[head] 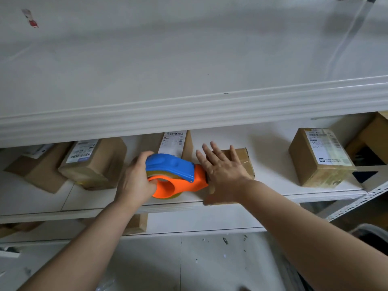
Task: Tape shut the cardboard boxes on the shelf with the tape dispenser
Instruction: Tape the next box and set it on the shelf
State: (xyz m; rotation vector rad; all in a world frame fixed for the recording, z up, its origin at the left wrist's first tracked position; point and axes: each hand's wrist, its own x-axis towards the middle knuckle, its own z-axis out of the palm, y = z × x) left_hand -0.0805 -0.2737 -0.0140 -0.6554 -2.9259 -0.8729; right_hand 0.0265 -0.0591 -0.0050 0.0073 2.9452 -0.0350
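With our right hand [222, 173] spread flat steadying the small box [242, 159], we should draw the tape dispenser [174, 171], gripped in our left hand [134, 181]'s curled fingers, evenly across it.

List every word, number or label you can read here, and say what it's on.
Nothing reads clearly.
Middle box label: barcodes show, print too small.
Left box label: blurred.
Far-left box label: blurred.
Right box label: blurred.
Tape dispenser: no lettering shows.
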